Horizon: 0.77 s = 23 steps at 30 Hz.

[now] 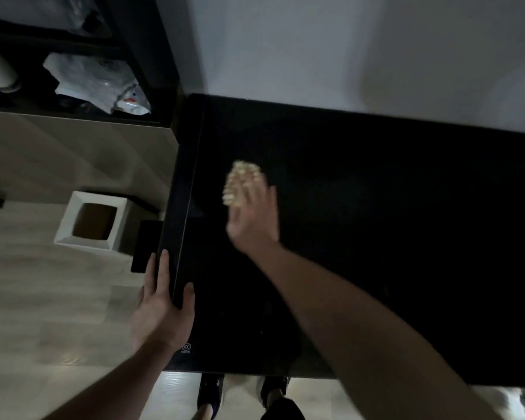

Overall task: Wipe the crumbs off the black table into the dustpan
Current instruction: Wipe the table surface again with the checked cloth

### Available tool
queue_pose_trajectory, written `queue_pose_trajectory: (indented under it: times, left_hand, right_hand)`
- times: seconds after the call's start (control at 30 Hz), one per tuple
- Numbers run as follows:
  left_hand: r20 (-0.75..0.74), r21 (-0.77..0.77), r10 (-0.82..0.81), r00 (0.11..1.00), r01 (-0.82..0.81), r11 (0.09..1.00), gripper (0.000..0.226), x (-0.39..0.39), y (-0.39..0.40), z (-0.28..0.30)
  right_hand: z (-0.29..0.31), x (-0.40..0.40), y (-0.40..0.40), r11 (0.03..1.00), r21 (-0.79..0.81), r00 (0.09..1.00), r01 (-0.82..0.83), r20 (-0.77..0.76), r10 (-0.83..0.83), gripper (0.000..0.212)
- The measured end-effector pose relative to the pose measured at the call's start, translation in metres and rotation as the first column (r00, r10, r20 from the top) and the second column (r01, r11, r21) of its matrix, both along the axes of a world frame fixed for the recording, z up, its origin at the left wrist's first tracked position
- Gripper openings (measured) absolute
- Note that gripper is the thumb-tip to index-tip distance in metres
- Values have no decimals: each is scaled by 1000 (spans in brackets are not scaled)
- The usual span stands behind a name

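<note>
The left hand (161,310) is nearest the camera. Its fingers (164,268) and thumb grip the left edge of the black surface (376,237), thumb on top; a dark flat object (144,247), possibly the dustpan, projects from under that edge just beyond the fingertips. Farther in, the right hand (253,219) lies flat on the surface, motion-blurred, fingers extended and released, holding nothing. The pale crumbs (240,180) form one pile on the surface, touching the right fingertips on their far left side. On the floor left of the surface stands a white square bin (70,225).
</note>
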<state>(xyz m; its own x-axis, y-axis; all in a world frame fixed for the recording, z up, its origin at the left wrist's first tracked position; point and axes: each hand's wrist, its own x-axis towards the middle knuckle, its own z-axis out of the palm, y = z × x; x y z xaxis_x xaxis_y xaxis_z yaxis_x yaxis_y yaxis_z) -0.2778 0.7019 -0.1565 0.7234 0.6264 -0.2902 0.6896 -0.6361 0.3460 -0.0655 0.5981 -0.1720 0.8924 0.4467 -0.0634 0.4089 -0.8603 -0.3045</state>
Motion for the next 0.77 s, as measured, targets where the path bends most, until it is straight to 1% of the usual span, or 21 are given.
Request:
queue_pose_trajectory:
  times: [0.1,0.17,0.2,0.27,0.3,0.33,0.4,0.43,0.47,0.5,0.57,0.6,0.63,0.67,0.73,0.77]
  left_hand:
    - [-7,4,16,1000,-16,1000,83,2,-1,4]
    - [-10,1,14,1000,-14,1000,82,1,-2,5]
    - [-9,4,13,1000,-13,1000,82,1,-2,5]
    - [-6,3,21,1000,-21,1000,83,2,-1,5]
    - [-3,-3,21,1000,-21,1000,83,1,-1,5]
    - [1,-8,16,1000,-16,1000,83,0,0,5]
    - [-5,-17,8,1000,-8,1000,83,2,0,6]
    - [-7,-22,9,1000,-10,1000,83,3,0,7]
    - [-7,-28,13,1000,-13,1000,83,4,0,7]
    - [-3,-32,14,1000,-14,999,83,4,-1,8]
    - [-8,-43,17,1000,-17,999,84,3,0,8]
    - [-11,-49,21,1000,-22,999,84,2,1,7]
    - [-12,-53,19,1000,-19,998,85,1,1,7]
    - [-14,-50,12,1000,-13,999,85,1,1,7]
    - [-24,-50,10,1000,-11,999,86,3,2,6]
    - [-31,-50,14,999,-16,999,86,3,2,6]
  right_hand:
    - [9,-49,50,968,82,964,-237,-100,245,74]
    - [5,-51,52,943,141,937,-301,-138,319,76]
    - [3,-42,45,936,191,935,-295,-143,323,77]
    - [0,-18,21,932,292,953,-216,-147,267,78]
    - [1,-3,4,934,331,971,-137,-143,193,76]
    - [2,17,-17,931,361,989,-57,-110,103,71]
    - [2,61,-67,913,403,997,63,6,-72,56]
    - [-2,84,-96,920,375,985,112,78,-152,50]
    - [-6,106,-127,939,299,964,169,149,-221,46]
    - [-8,125,-158,951,192,946,241,170,-274,46]
    - [-8,136,-209,916,-10,913,402,87,-399,55]
    - [-8,132,-224,891,-71,893,449,29,-448,58]
    - [-8,122,-232,874,-96,878,476,-11,-479,60]
    - [-9,109,-230,871,-104,875,480,-12,-484,62]
    - [-7,80,-205,895,-116,902,430,16,-431,66]
    - [-7,65,-186,919,-124,927,375,20,-375,67]
